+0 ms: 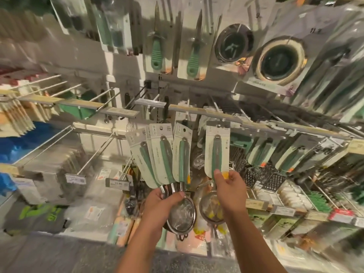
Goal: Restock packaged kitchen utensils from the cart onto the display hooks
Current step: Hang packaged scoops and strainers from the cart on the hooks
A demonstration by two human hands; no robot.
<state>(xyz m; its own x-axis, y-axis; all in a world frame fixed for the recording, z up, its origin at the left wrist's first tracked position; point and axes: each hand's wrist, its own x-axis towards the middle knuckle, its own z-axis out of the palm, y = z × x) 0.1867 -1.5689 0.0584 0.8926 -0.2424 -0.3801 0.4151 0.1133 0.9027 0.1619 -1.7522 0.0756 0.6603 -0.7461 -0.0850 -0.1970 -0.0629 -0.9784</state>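
My left hand (163, 201) grips a fanned bunch of several carded mesh strainers (160, 156) by their metal necks, with green handles on pale cards and the wire bowls (182, 215) below my fingers. My right hand (229, 187) pinches the bottom edge of a single carded strainer (217, 150). The top of that card sits up at the display rail (256, 123), by a hook I cannot make out. Its mesh bowl (211, 210) hangs beneath my right hand.
Bare wire hooks (94, 156) jut out at the left. Carded green-handled tools (262, 152) and graters (271, 179) hang to the right. Green-handled knives (157, 54) and round lids (279, 60) hang above. Price tags (117, 183) and packed shelves lie below.
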